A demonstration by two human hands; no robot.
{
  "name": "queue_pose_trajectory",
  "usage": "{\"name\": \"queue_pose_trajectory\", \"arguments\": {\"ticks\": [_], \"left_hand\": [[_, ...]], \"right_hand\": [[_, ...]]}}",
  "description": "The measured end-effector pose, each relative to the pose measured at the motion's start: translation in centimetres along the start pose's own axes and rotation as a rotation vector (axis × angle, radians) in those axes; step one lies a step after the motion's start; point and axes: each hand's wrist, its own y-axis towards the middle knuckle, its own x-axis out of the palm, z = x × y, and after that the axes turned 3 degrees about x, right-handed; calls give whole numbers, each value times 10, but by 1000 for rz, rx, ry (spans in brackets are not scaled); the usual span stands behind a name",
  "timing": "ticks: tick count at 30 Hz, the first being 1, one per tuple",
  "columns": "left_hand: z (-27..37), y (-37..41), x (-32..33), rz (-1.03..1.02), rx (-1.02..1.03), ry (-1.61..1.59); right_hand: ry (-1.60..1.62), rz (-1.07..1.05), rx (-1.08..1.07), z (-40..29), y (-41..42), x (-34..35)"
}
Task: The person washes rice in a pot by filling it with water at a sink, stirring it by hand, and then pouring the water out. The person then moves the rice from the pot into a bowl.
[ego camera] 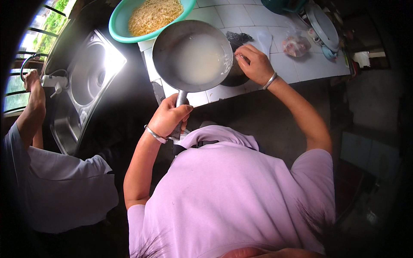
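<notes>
My left hand (170,116) grips the handle (181,100) of a metal saucepan (161,69). Cloudy whitish liquid (200,61) fills the bottom of the pan, with small bits clinging to its right inner wall. Just off the right rim is my right hand (253,63), its fingers bent and drawn together; whether something small is between them cannot be made out. Beneath that hand a dark round pan or pot (235,75) stands on the tiled counter, partly hidden by the saucepan. A dark crinkled mass (238,38) lies just behind it.
Behind the saucepan, a green basin (117,34) holds yellowish noodle-like strands (155,16). On the white tiles (235,14) are a white paddle-like utensil (265,42) and a see-through bag of pinkish pieces (296,45). A person's hand (32,79) is by the steel sink (85,75) at left.
</notes>
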Motion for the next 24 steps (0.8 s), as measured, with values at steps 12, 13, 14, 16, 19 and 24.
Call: {"name": "queue_pose_trajectory", "arguments": {"ticks": [12, 13, 14, 16, 19, 24], "left_hand": [[-8, -3, 0, 37, -27, -16], [-8, -3, 1, 38, -15, 2], [-13, 0, 0, 22, -16, 9], [-11, 1, 3, -18, 13, 8], [-5, -4, 6, -17, -19, -7], [-7, -8, 5, -29, 8, -8]], "right_hand": [[25, 49, -75, -39, 50, 10], [-38, -41, -98, -44, 55, 14], [-79, -151, -76, -44, 60, 23], [-284, -256, -71, -47, 67, 38], [-494, -277, -123, -52, 80, 57], [-574, -388, -79, -56, 84, 70]]}}
